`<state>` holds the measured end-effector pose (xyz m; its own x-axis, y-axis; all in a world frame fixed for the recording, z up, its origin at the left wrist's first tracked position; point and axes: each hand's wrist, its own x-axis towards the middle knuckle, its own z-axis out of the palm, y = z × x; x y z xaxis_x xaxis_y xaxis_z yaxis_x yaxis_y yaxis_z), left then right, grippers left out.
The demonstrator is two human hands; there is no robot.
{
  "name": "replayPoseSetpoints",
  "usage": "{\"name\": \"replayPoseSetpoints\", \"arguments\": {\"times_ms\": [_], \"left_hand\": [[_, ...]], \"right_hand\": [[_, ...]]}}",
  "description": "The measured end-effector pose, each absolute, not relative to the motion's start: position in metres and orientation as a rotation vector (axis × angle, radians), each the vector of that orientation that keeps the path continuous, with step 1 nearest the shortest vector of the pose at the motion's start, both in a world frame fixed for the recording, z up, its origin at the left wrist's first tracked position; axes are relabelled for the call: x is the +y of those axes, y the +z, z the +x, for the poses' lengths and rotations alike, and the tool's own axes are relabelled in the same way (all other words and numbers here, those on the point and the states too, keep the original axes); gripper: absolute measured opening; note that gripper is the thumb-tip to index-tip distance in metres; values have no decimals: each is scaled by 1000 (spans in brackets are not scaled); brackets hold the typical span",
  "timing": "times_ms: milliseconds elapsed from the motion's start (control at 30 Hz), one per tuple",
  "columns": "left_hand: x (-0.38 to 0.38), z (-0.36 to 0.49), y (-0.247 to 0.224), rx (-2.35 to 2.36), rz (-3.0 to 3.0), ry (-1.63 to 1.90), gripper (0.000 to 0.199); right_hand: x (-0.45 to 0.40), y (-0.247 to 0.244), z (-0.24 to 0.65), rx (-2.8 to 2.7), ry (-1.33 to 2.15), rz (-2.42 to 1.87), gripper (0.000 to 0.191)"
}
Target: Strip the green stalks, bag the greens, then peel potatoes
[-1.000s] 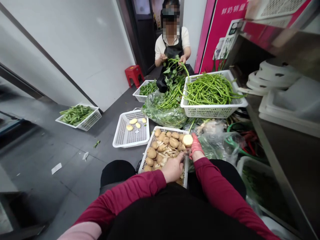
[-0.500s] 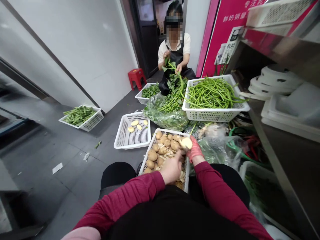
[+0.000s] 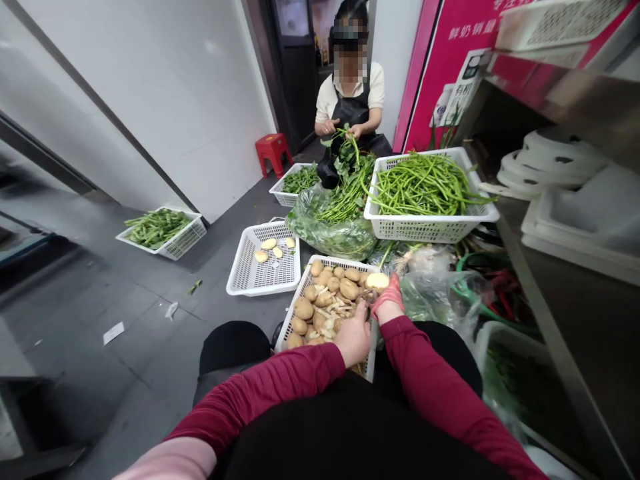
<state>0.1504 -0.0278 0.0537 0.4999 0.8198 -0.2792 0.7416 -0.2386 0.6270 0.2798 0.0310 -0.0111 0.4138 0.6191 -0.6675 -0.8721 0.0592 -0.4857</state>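
Observation:
My right hand (image 3: 389, 301), in a pinkish-red glove, is closed around a peeled potato (image 3: 377, 281) whose pale flesh faces up. My bare left hand (image 3: 354, 337) is closed on a small peeler (image 3: 369, 295), partly hidden by the fingers, just below the potato. Both hands are over the right side of a white basket (image 3: 289, 315) between my knees. Unpeeled brown potatoes (image 3: 303, 308) and pale strips of peel (image 3: 330, 322) lie in it. Beyond it to the left, a second white basket (image 3: 240, 270) holds several peeled potatoes (image 3: 269, 244).
Opposite me a person (image 3: 350, 100) handles leafy green stems (image 3: 350, 173). A raised basket of green stalks (image 3: 425, 187) stands right of them. At right is a metal shelf (image 3: 555, 320); at left, another vegetable basket (image 3: 163, 232). A red stool (image 3: 274, 153) is by the wall.
My left hand has moved slightly right and the potato in my right hand has tilted and shifted a little right. The person opposite has lowered one hand.

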Motion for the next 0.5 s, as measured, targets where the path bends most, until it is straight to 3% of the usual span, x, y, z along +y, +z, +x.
{"name": "replayPoseSetpoints", "arguments": {"times_ms": [133, 267, 500], "left_hand": [[0, 153, 70, 1339, 1977, 307, 55], [-7, 153, 70, 1312, 1974, 234, 57], [-15, 129, 84, 1268, 2004, 288, 54]], "right_hand": [[37, -1, 279, 429, 1146, -876, 33], [39, -5, 281, 418, 1208, -878, 24], [34, 4, 296, 274, 1268, -855, 23]]}}
